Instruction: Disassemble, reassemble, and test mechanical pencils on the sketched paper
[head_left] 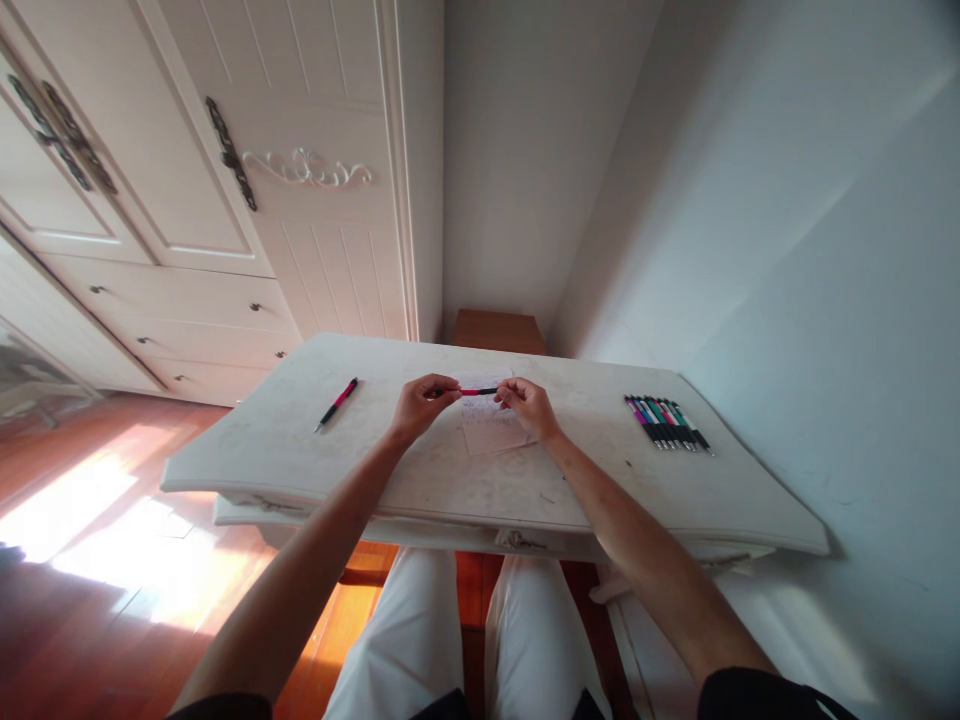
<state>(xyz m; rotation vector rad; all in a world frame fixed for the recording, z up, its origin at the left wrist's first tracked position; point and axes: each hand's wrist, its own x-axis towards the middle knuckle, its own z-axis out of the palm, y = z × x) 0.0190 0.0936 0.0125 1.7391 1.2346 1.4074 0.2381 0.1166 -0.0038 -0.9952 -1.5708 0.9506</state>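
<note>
My left hand (424, 402) and my right hand (527, 404) hold the two ends of a red and black pen (478, 391) level above a small sheet of paper (491, 427) with writing on it. Both hands pinch the pen with closed fingers. The paper lies on the white table (360, 470) in front of me. Another red and black pen (337, 403) lies alone on the table to the left of my left hand. A row of several pens (667, 421) in different colours lies to the right of my right hand.
A white wardrobe (225, 180) with drawers stands behind the table at the left. A brown wooden piece of furniture (499, 331) sits behind the table's far edge. A white wall (787, 250) runs along the right. My white-trousered legs (465, 640) are under the table.
</note>
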